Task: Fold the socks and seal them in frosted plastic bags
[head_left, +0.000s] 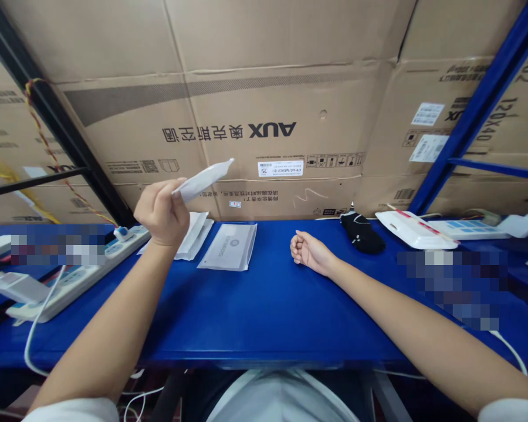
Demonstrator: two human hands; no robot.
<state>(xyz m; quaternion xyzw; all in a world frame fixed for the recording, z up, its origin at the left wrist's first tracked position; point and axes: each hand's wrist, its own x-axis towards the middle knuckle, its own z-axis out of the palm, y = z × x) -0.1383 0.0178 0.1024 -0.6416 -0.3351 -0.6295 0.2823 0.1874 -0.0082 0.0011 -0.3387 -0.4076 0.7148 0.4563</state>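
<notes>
I'm holding one packet (206,179) raised left of centre, left hand (163,211) pinching; other pouches (229,249) are lying on the surface (246,319), right hand (313,253) showing curled fingers.

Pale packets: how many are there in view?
At least 3: raised packet in the left hand, flat packet on the blue table, at least one rear packet behind the left wrist; overlap may hide more.

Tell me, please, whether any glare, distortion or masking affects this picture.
Head view: apparent wide-angle distortion, the right forearm stretching towards the lower corner; head view: faint sheen on the blue tabletop; head view: pixelated blocks mask patches at both sides; head view: the white packet in the left hand shows little detail, while the AUX lettering on the cardboard box is legible, though upside down.
</notes>
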